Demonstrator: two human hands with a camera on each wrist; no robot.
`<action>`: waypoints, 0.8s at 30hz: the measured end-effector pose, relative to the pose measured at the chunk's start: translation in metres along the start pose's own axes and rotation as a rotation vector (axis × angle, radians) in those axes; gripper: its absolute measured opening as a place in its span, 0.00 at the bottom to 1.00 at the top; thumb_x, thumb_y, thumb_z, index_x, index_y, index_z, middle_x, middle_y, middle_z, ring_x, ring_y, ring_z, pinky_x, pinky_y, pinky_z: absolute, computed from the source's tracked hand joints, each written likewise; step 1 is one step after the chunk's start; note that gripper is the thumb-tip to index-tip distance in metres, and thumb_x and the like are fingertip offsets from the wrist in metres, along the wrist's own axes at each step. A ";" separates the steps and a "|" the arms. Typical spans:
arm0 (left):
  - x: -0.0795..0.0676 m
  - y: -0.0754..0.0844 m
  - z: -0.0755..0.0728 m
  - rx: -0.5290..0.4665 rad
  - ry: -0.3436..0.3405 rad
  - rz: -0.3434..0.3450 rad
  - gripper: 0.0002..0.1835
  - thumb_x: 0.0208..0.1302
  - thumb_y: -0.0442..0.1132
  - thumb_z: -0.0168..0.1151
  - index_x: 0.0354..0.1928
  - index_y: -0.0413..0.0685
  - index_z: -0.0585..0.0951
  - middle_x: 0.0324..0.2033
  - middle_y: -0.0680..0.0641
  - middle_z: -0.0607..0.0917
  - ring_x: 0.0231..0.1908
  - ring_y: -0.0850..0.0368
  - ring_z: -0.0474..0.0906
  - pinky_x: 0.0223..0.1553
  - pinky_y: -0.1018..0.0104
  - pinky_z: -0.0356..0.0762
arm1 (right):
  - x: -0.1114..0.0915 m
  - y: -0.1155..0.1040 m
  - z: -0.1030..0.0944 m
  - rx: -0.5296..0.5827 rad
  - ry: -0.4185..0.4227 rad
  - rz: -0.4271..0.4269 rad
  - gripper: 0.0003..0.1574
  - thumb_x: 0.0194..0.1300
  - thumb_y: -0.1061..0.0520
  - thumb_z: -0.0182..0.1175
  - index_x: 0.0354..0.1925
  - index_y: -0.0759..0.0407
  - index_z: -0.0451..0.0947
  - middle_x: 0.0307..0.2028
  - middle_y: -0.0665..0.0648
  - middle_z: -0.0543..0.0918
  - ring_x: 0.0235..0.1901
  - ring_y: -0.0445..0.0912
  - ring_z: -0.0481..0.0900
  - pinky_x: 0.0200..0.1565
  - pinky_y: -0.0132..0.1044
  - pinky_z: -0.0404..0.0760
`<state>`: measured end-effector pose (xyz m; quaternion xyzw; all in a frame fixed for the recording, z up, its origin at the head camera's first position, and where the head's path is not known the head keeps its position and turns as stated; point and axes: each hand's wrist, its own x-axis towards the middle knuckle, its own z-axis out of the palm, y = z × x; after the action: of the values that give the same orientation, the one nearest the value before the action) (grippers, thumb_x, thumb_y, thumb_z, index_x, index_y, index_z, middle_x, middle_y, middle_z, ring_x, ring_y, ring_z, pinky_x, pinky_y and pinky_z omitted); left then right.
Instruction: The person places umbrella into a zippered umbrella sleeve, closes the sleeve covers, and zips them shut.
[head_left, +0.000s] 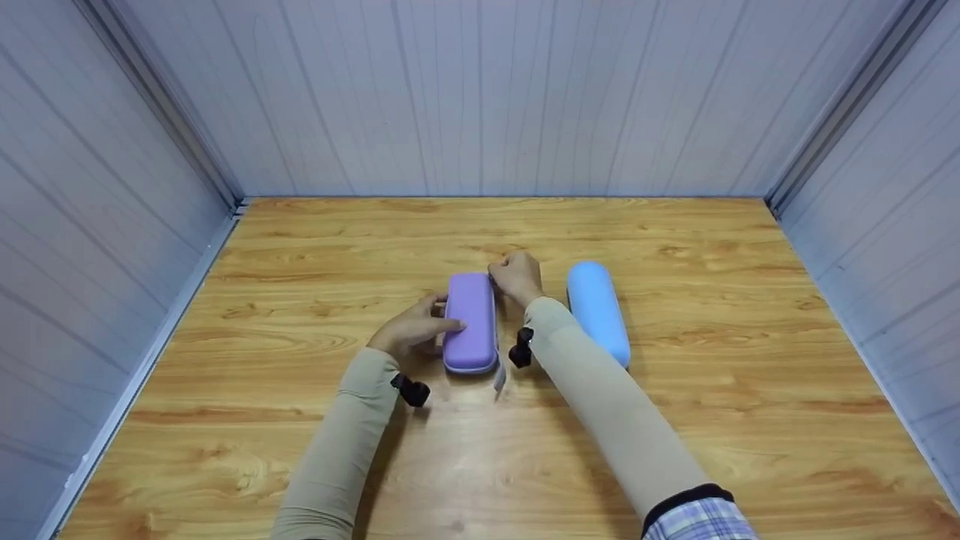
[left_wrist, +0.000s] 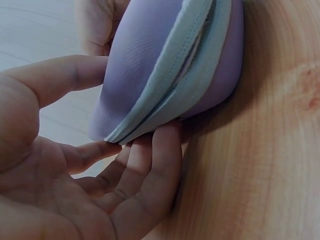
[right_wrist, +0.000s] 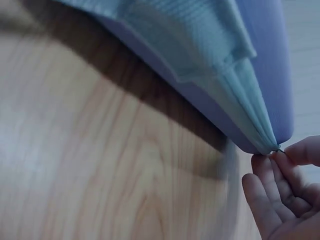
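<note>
A purple zip case lies lengthwise on the wooden table, its pale zipper band running round the side. From the left, my left hand grips it, thumb on the lid and fingers against the lower side. My right hand is at the far right corner, where thumb and finger pinch the small zipper pull. Between the zipper tapes a narrow dark slit shows in the left wrist view. A grey strap hangs off the near right corner.
A light blue case lies to the right, beside the right forearm. Pale panel walls enclose the table at the back and both sides. Each wrist carries a small black camera.
</note>
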<state>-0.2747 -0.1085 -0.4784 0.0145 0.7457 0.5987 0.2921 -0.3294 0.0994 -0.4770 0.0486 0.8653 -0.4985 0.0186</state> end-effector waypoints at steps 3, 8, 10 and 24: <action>0.000 0.001 0.001 0.003 0.012 0.007 0.40 0.63 0.35 0.67 0.75 0.46 0.59 0.69 0.35 0.64 0.64 0.38 0.67 0.51 0.46 0.79 | 0.000 0.001 -0.002 0.003 -0.029 -0.006 0.29 0.68 0.59 0.54 0.11 0.50 0.61 0.10 0.47 0.60 0.12 0.40 0.57 0.20 0.33 0.62; 0.000 0.002 0.002 0.010 0.022 0.005 0.41 0.63 0.35 0.67 0.75 0.44 0.58 0.69 0.35 0.64 0.64 0.39 0.67 0.51 0.46 0.80 | 0.002 0.004 -0.007 0.056 -0.125 -0.004 0.24 0.69 0.58 0.52 0.15 0.52 0.64 0.16 0.49 0.69 0.19 0.42 0.69 0.27 0.34 0.74; 0.000 0.002 0.002 0.009 0.018 0.011 0.42 0.63 0.35 0.67 0.75 0.42 0.56 0.69 0.34 0.64 0.65 0.39 0.66 0.52 0.46 0.79 | 0.003 0.006 -0.009 0.082 -0.171 -0.005 0.21 0.71 0.58 0.52 0.19 0.56 0.68 0.21 0.52 0.73 0.24 0.44 0.73 0.31 0.36 0.78; 0.002 0.000 0.001 0.000 0.011 0.030 0.43 0.62 0.34 0.67 0.76 0.42 0.56 0.70 0.34 0.63 0.68 0.38 0.63 0.63 0.44 0.69 | 0.010 0.013 -0.018 -0.186 -0.200 -0.194 0.14 0.71 0.62 0.58 0.51 0.63 0.85 0.48 0.58 0.84 0.48 0.50 0.81 0.53 0.41 0.79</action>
<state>-0.2761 -0.1068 -0.4796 0.0225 0.7469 0.6033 0.2788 -0.3381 0.1221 -0.4799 -0.0868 0.9022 -0.4180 0.0610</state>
